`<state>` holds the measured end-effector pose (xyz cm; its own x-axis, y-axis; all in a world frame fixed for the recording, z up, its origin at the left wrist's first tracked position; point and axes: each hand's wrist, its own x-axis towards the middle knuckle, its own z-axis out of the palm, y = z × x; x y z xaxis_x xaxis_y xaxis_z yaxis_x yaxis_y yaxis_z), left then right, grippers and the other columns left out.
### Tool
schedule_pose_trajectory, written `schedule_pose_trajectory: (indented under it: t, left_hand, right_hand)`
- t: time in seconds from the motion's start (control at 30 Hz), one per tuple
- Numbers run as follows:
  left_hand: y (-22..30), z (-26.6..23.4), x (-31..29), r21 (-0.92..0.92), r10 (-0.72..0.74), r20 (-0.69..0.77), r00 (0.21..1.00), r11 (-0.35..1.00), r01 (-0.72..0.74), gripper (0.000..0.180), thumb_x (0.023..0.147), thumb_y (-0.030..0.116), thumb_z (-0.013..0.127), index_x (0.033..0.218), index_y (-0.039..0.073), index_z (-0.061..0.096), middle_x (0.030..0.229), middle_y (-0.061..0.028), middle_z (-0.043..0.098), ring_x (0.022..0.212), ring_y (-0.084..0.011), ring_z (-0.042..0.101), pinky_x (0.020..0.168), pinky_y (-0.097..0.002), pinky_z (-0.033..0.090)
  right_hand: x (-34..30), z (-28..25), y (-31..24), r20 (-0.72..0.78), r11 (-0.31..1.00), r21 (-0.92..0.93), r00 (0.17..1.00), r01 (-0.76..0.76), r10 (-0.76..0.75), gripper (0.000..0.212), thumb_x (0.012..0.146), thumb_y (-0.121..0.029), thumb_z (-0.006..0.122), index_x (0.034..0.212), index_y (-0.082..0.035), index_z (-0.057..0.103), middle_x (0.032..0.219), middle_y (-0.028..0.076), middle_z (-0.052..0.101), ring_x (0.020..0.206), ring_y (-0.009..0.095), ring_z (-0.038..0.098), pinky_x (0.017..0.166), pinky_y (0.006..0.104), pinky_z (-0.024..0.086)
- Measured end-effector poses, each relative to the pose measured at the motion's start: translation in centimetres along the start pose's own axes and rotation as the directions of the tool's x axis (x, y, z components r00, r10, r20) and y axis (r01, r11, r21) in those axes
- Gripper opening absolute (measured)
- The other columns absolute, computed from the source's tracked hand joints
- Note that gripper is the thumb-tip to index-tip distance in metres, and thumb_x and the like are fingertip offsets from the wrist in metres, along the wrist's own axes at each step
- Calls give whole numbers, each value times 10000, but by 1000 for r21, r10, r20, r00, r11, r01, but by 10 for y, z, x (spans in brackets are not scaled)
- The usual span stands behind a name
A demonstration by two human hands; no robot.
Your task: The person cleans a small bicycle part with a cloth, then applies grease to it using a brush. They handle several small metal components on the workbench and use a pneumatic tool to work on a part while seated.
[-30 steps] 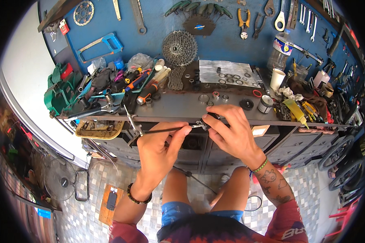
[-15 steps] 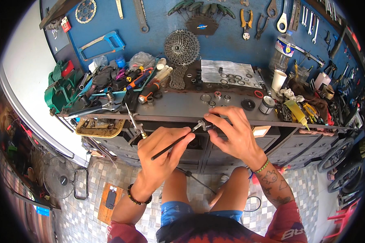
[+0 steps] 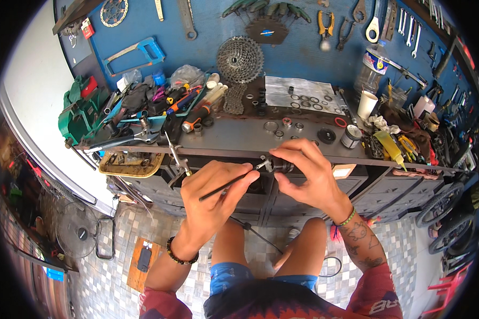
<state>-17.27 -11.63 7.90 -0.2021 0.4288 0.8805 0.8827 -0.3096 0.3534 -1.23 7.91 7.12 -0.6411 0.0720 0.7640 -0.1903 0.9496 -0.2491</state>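
Observation:
My left hand is closed in a pinch around a thin black brush, its pale metal end pointing right. That end meets the silvery face of a small cylindrical bike hub part. The part's black body lies between the thumb and fingers of my right hand; those fingers partly hide it. Both hands are above my knees, just in front of the bench edge. The brush's very tip is too small to make out.
On the bench lie bearings and rings, a round black lid and a small tin. Behind them are a paper sheet, chain and cassette. A metal-tipped tool stands up near my left hand.
My hands stay in nearly the same place. The hub part has turned slightly in my right fingers, showing more of its dark body. The view has shifted a little.

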Motion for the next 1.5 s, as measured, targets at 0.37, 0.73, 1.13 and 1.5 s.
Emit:
schedule_pose_trajectory:
  t: [0.37, 0.73, 1.13, 1.5]
  left_hand:
    - [1, -2, 5, 13, 151, 1, 988, 988, -151, 253, 813, 19, 941, 1028, -9, 810, 917, -105, 791, 714, -227, 735, 587, -324, 548]
    - [0, -6, 9, -4, 167, 1, 986, 986, -167, 256, 811, 41, 944, 1027, 15, 809, 930, -85, 793, 730, -218, 745, 581, -317, 546]
    - [-2, -3, 6, -34, 231, 23, 973, 972, -230, 279, 788, 110, 970, 998, 32, 804, 907, -73, 788, 683, -200, 733, 555, -305, 546]
    - [-3, -2, 9, -37, 254, 58, 966, 967, -252, 291, 776, 141, 976, 995, 50, 805, 920, -58, 799, 679, -196, 732, 547, -290, 543]
  right_hand:
    - [1, -2, 0, 85, 939, 298, 984, -174, 155, 441, 872, -59, 832, 1296, -37, 711, 1199, 112, 733, 1030, 283, 708, 942, 403, 577]
    - [-2, -5, 5, 229, 816, 461, 935, -348, 270, 355, 972, -37, 695, 1323, 2, 655, 1283, 98, 716, 1237, 206, 660, 1154, 400, 475]
    - [-8, -3, 6, 377, 503, 662, 827, -555, 416, 275, 1117, -199, 638, 1313, -13, 690, 1254, 43, 723, 1027, 79, 642, 842, 278, 564]
    - [-8, -2, 2, 400, 407, 705, 799, -581, 448, 265, 1161, -206, 574, 1278, 7, 681, 1043, 47, 748, 838, 85, 683, 697, 246, 522]
